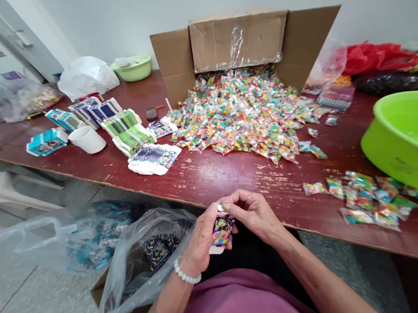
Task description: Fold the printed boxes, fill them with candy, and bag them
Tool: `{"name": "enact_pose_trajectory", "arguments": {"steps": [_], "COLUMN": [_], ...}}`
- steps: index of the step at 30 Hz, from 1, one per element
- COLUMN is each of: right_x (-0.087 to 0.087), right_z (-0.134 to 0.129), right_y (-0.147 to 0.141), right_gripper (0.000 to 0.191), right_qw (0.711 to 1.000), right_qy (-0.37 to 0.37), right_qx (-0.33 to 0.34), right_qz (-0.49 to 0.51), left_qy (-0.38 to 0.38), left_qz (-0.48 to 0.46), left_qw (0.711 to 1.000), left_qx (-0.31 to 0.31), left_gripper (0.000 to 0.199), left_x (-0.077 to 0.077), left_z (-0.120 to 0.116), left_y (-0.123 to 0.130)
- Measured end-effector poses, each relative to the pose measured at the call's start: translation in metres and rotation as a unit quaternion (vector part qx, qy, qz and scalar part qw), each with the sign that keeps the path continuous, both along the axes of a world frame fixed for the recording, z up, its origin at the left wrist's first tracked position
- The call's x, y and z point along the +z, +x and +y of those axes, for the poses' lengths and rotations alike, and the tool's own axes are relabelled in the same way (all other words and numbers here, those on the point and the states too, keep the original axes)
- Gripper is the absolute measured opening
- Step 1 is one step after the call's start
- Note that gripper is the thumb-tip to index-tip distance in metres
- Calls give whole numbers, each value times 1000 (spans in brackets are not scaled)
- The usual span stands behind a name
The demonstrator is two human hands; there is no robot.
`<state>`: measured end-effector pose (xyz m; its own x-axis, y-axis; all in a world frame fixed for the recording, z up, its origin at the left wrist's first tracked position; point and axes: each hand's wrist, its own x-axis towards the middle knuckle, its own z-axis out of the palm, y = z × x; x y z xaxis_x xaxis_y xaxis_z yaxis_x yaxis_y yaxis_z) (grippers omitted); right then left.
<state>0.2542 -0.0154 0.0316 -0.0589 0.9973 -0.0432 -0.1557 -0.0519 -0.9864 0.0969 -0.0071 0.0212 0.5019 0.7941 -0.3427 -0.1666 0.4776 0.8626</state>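
Just off the table's front edge, my left hand is closed around a small printed card box, dark with a colourful design. My right hand pinches a white flap at the top of the same box, so both hands grip it. A white flap also sticks out at its lower end. On the table beyond lies a large heap of small clear candy packets, spilling from an open cardboard carton. Flat printed boxes lie left of the heap.
At right stand a green basin and a small group of packets. Stacks of flat green boxes and a white cup are at left. Below, a plastic-lined carton holds dark boxes; a white stool stands beyond.
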Motion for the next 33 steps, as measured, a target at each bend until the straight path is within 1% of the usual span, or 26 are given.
{"name": "enact_pose_trajectory", "arguments": {"steps": [2, 5, 8, 10, 11, 12, 13, 14, 15, 16, 17, 19, 20, 22, 24, 26, 28, 30, 32, 33], "right_x": [1, 3, 0, -3, -5, -8, -10, -13, -16, -20, -24, -33, -38, -46, -50, -50, -45, -37, -27, -21], "right_z": [-4, -10, -11, -5, 1, 8, 17, 27, 37, 46, 55, 69, 73, 78, 78, 75, 69, 59, 46, 38], "right_y": [1, -1, -2, 5, 14, 27, 42, 61, 80, 100, 119, 146, 155, 161, 158, 150, 139, 124, 103, 91], "right_gripper": [25, 18, 13, 13, 13, 14, 17, 22, 29, 35, 41, 47, 45, 37, 29, 26, 30, 38, 46, 47], "right_qw": [999, 988, 954, 927, 915, 905, 895, 877, 854, 828, 804, 793, 792, 798, 811, 830, 854, 879, 913, 933], "right_qy": [32, 112, 202, 230, 234, 232, 221, 202, 161, 98, 28, -19, -33, -41, -37, -22, -3, 8, 5, 0], "right_qx": [15, 28, -1, -7, -17, -39, -75, -143, -207, -258, -289, -310, -315, -319, -324, -329, -334, -329, -300, -278], "right_qz": [-28, -101, -221, -297, -328, -355, -381, -411, -450, -489, -518, -524, -523, -509, -487, -450, -399, -346, -275, -228], "left_qy": [-23, -63, -49, -33, -36, -43, -50, -51, -44, -32, -18, 1, 6, 17, 32, 41, 38, 26, 4, -12], "left_qz": [-13, -13, -11, -28, -41, -51, -57, -58, -55, -47, -38, -26, -22, -12, 13, 49, 78, 75, 50, 36], "left_qw": [1000, 998, 997, 998, 997, 996, 995, 994, 992, 991, 989, 984, 982, 980, 979, 978, 979, 983, 988, 990], "left_qx": [6, 28, 53, 50, 48, 51, 62, 78, 100, 123, 144, 177, 187, 198, 201, 198, 184, 167, 146, 133], "left_gripper": [62, 63, 56, 49, 47, 46, 45, 43, 42, 40, 39, 39, 39, 42, 48, 51, 51, 53, 60, 63], "left_x": [-1, 0, 2, 4, 5, 6, 6, 6, 5, 4, 2, -1, -2, -4, -3, -1, 2, 5, 9, 12], "left_z": [-1, -3, -4, 0, 3, 8, 14, 21, 28, 36, 44, 58, 64, 73, 79, 82, 82, 79, 72, 68], "left_y": [1, 4, 10, 13, 14, 15, 15, 14, 13, 11, 9, 6, 4, 1, -3, -8, -13, -16, -17, -17]}}
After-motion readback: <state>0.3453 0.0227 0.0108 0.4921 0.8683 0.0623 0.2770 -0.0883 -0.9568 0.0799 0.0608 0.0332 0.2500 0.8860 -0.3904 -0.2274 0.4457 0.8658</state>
